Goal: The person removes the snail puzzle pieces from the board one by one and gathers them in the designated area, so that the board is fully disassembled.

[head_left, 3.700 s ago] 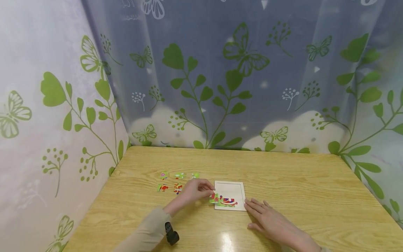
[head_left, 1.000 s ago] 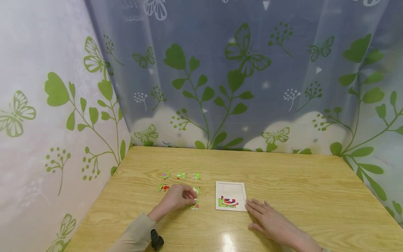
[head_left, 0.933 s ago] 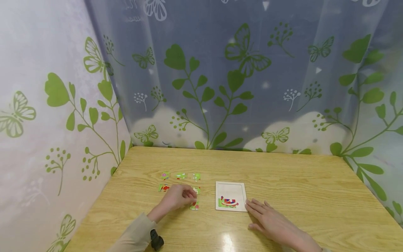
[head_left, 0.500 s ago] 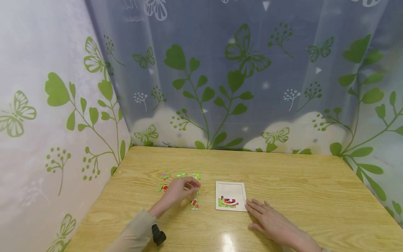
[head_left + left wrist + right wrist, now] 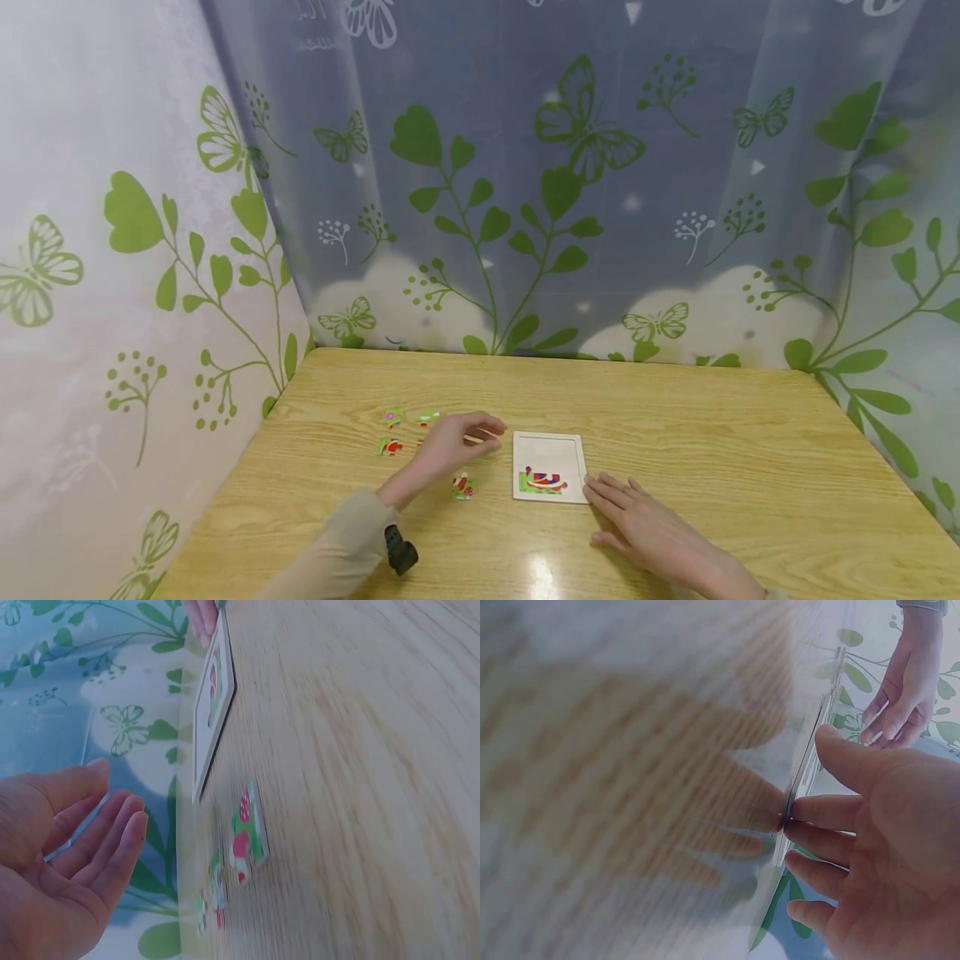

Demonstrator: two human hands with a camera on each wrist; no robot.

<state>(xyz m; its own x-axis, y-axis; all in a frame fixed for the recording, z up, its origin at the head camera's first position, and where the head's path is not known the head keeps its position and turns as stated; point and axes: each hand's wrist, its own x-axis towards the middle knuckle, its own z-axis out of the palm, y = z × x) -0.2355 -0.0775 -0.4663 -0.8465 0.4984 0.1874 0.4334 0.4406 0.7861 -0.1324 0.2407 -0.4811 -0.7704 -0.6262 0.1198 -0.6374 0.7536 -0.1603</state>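
My left hand (image 5: 457,442) is over the table between the loose jigsaw pieces and the white puzzle tray (image 5: 536,497). Its fingers are loosely bent, with a gap to the thumb and nothing visible between them in the left wrist view. With straight fingers, my right hand (image 5: 637,521) touches the tray's right edge. Joined red, blue and green pieces (image 5: 546,481) lie along the tray's lower left. A piece with a red-and-white mushroom (image 5: 463,487) lies on the table below the left hand. The left hand and forearm hide some of the other loose pieces.
More loose pieces lie to the left: a red and green one (image 5: 391,447), one with a pink flower (image 5: 392,417) and a green and white one (image 5: 428,417). Patterned curtains (image 5: 480,208) enclose the wooden table (image 5: 712,433) at the back and sides.
My left hand took a piece to the tray's lower left earlier, then set it back on the table. Since then it has moved up and right over the pieces. The right hand stays put.
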